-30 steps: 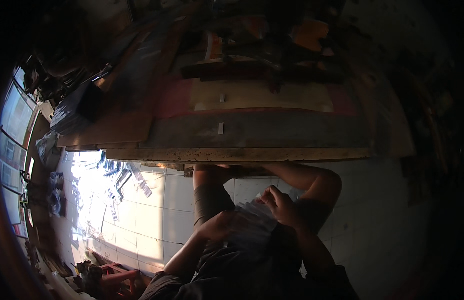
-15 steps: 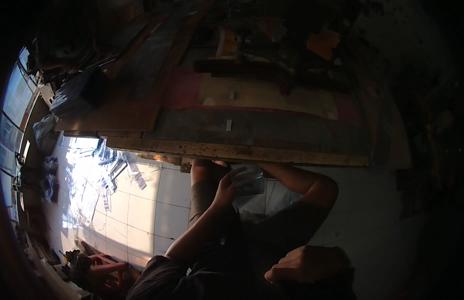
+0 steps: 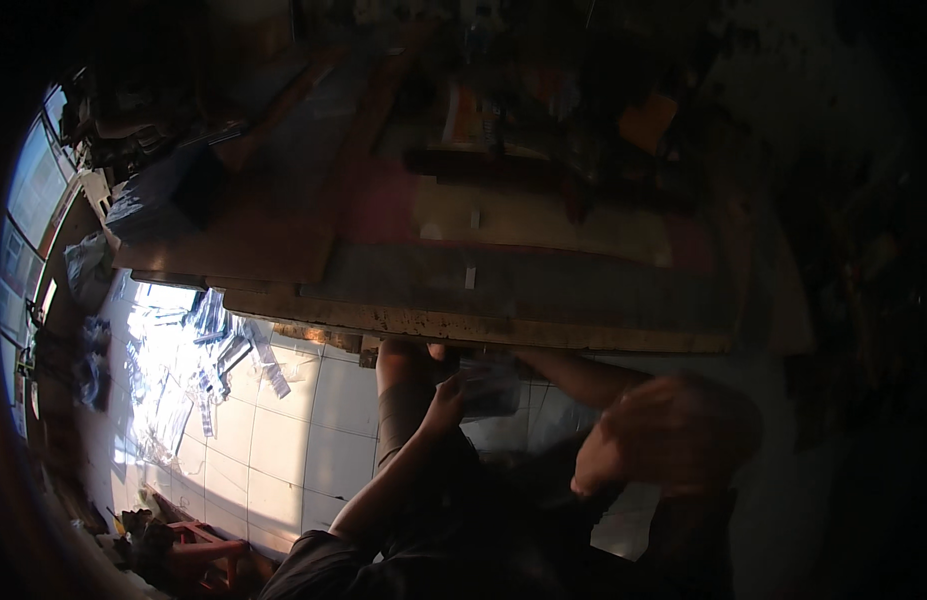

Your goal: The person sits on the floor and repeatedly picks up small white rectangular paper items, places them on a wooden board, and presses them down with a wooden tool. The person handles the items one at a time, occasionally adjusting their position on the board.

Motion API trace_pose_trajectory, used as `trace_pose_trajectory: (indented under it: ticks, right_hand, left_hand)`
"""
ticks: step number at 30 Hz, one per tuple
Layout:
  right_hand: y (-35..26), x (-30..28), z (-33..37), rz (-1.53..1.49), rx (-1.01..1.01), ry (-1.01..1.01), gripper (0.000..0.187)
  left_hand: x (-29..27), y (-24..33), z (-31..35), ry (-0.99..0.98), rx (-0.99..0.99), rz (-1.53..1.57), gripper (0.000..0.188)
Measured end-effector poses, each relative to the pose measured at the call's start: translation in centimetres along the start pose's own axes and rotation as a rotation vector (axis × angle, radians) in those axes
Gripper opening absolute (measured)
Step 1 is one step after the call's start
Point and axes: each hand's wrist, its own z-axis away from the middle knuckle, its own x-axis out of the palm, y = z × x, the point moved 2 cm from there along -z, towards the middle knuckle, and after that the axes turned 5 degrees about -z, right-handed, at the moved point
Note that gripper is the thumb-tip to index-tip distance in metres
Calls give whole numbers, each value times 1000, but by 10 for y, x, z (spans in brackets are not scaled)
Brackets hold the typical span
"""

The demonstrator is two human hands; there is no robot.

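Observation:
My left hand point(image 3: 444, 406) is closed on the edge of a clear plastic bag point(image 3: 491, 389), low in front of the table edge and beside my left knee. The bag looks thin and see-through; its contents, if any, are too dark to make out. To the right, my right hand point(image 3: 623, 445) is raised near my bent right leg, apart from the bag. It is dim and smeared by motion, so its fingers do not show clearly.
A dark worktable point(image 3: 383, 265) with a worn wooden edge stretches ahead, bearing two small pale pieces point(image 3: 470, 277) and a yellow-and-pink sheet point(image 3: 543, 226). Sunlit strips point(image 3: 223, 345) lie scattered on the tiled floor at left. A red stool point(image 3: 211, 552) stands lower left.
My right hand has moved up and to the right, toward my right leg. My left hand keeps the plastic bag, slightly lower in the picture. The whole view has shifted a little.

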Motion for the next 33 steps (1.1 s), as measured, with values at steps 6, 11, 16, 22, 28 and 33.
trace_pose_trajectory:
  ticks: [6, 11, 16, 22, 28, 33]
  right_hand:
    - [151, -48, -70, 672, 210, 513, 23]
    - [180, 5, -51, 762, 321, 598, 37]
    - [201, 51, -24, 597, 368, 460, 44]
    - [222, 49, -16, 587, 488, 489, 52]
    - [241, 39, -17, 722, 460, 479, 58]
    - [253, 33, -26, 709, 431, 487, 58]
  left_hand:
    - [6, -10, 11, -48, -72, 107, 38]
    - [25, 48, 31, -133, -229, 346, 41]
    - [35, 79, 41, -120, -279, 367, 47]
    - [34, 80, 40, -152, -194, 186, 50]
    - [34, 89, 36, -93, -291, 269, 50]
    - [31, 83, 33, -125, -178, 164, 49]
